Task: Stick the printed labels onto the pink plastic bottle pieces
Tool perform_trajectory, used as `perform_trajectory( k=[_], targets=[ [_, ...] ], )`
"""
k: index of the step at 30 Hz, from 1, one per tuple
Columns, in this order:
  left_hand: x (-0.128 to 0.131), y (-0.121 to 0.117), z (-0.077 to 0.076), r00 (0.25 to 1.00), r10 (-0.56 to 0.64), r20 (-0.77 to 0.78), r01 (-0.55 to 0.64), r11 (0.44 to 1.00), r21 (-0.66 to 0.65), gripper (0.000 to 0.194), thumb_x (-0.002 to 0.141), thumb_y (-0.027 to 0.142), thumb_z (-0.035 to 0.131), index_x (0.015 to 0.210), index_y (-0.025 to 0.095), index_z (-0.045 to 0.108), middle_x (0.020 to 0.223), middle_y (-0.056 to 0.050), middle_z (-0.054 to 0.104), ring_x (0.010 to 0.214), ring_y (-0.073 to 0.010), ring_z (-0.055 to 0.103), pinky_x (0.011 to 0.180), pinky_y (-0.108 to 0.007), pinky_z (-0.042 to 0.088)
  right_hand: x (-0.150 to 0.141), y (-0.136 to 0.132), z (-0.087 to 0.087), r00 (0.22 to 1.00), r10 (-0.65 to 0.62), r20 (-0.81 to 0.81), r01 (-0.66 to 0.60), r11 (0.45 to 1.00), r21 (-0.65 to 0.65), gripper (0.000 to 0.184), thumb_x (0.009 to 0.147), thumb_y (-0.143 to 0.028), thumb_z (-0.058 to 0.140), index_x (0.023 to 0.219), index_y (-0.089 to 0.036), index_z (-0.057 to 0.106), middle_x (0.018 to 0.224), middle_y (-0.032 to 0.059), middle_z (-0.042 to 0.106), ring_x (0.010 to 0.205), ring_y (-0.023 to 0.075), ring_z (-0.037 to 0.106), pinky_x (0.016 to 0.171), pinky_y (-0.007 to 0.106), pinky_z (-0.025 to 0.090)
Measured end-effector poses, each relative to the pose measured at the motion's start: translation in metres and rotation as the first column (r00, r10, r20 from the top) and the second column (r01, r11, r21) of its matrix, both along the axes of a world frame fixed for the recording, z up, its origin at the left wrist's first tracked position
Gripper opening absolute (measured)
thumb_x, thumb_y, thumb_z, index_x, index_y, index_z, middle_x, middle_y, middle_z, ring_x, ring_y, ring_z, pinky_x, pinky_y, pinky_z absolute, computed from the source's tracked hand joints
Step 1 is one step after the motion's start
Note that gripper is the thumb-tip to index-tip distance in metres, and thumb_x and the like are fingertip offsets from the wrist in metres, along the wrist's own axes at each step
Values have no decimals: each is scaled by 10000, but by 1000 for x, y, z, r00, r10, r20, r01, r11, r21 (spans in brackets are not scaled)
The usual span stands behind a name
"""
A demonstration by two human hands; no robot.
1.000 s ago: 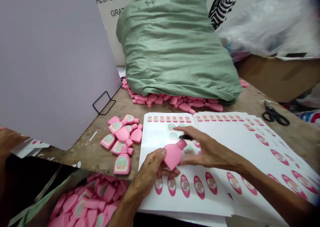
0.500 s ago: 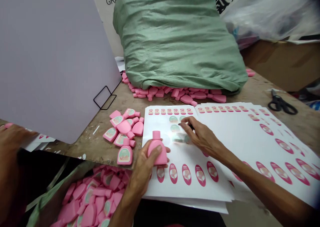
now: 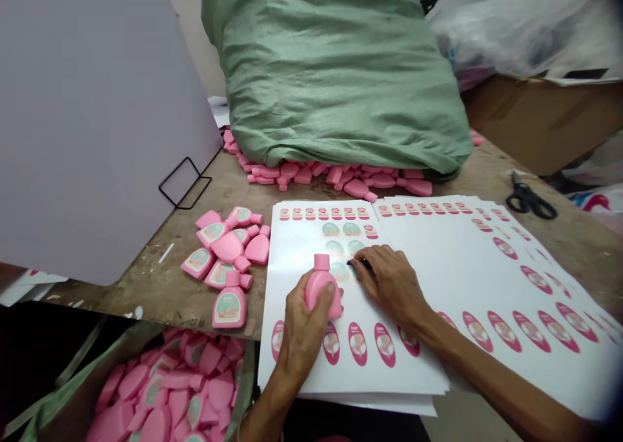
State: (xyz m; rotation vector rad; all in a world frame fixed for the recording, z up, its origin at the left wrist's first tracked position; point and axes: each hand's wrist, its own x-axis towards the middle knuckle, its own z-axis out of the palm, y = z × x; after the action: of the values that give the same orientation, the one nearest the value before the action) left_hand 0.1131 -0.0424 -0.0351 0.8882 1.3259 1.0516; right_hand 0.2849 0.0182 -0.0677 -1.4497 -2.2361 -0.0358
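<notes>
My left hand [image 3: 304, 335] clenches a pink plastic bottle [image 3: 324, 293] upright over the label sheet [image 3: 296, 260]; my right hand [image 3: 389, 283] pinches a small dark item [image 3: 361, 265] (identity unclear). Caution: excess pressure there could crease the sheet.

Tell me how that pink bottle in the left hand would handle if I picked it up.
It looks stiff: the pink plastic bottle keeps its shape under the left hand. Probably light for its size, if empty, though I can't confirm that. Its flat sides should stop it rolling; others lie flat on the wooden table.
</notes>
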Motion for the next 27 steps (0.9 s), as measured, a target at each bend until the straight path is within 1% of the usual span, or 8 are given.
perform_trajectory(
  k=[2, 5, 10, 16, 21, 22, 25, 27],
  targets=[
    [2, 2, -3, 1000, 10, 19, -10, 1000, 2, 360, 832, 433, 579, 1031, 134, 581, 885, -104, 677, 835, -229, 687, 711, -298, 547, 1, -1, -1, 1000, 16, -16, -16, 1000, 1, 167, 908, -273, 473, 800, -182, 562, 745, 32, 601, 720, 169, 519, 670, 311, 330],
    [3, 4, -5, 1000, 19, 13, -19, 1000, 0, 344, 838, 433, 571, 1003, 131, 566, 867, -101, 671, 827, -233, 694, 691, -294, 557, 3, -1, -1, 997, 39, -63, -40, 999, -16, 148, 891, -258, 491, 774, -188, 548, 723, 21, 590, 702, 161, 512, 665, 306, 330],
    [4, 5, -7, 1000, 16, -17, -16, 1000, -4, 324, 844, 438, 562, 979, 144, 561, 847, -95, 681, 823, -236, 700, 689, -291, 556, 2, 1, -1, 988, 34, -151, -51, 992, -111, 103, 852, -272, 542, 776, -202, 537, 715, 8, 590, 681, 157, 508, 655, 301, 342],
    [3, 4, -5, 998, 6, -62, -4, 1000, 22, 317, 851, 439, 555, 976, 148, 572, 812, -97, 706, 814, -238, 702, 687, -283, 536, -4, -4, 4, 997, -32, -76, 24, 994, -105, 149, 880, -286, 490, 757, -206, 514, 719, 26, 595, 700, 174, 512, 670, 315, 359],
    [2, 3, -6, 998, 8, -69, -6, 1000, 29, 319, 850, 441, 556, 984, 151, 577, 814, -97, 707, 802, -234, 700, 699, -290, 529, -5, -1, 6, 991, -52, -123, 31, 985, -168, 148, 822, -334, 574, 757, -211, 525, 700, 18, 600, 663, 171, 514, 624, 296, 373],
    [2, 3, -7, 998, 7, -63, -5, 1000, 28, 320, 849, 440, 558, 983, 150, 577, 815, -96, 704, 800, -232, 700, 700, -290, 530, -6, 0, 5, 992, -44, -119, 26, 988, -152, 156, 816, -340, 584, 755, -207, 530, 698, 22, 603, 663, 173, 516, 624, 299, 376],
    [3, 4, -7, 999, 11, -42, -10, 999, 40, 325, 852, 445, 550, 985, 149, 573, 827, -83, 688, 778, -222, 703, 695, -289, 537, -7, -2, 5, 996, 9, -90, -13, 999, -41, 175, 832, -341, 569, 733, -198, 549, 697, 47, 617, 679, 188, 525, 662, 329, 385],
    [3, 5, -6, 999, 24, -26, -23, 999, 45, 334, 853, 452, 547, 990, 147, 566, 815, -73, 680, 755, -214, 703, 689, -290, 543, -8, -6, 9, 990, 40, -138, -41, 999, 0, 186, 835, -351, 567, 727, -200, 557, 704, 54, 626, 691, 192, 534, 688, 343, 395]
  ],
)
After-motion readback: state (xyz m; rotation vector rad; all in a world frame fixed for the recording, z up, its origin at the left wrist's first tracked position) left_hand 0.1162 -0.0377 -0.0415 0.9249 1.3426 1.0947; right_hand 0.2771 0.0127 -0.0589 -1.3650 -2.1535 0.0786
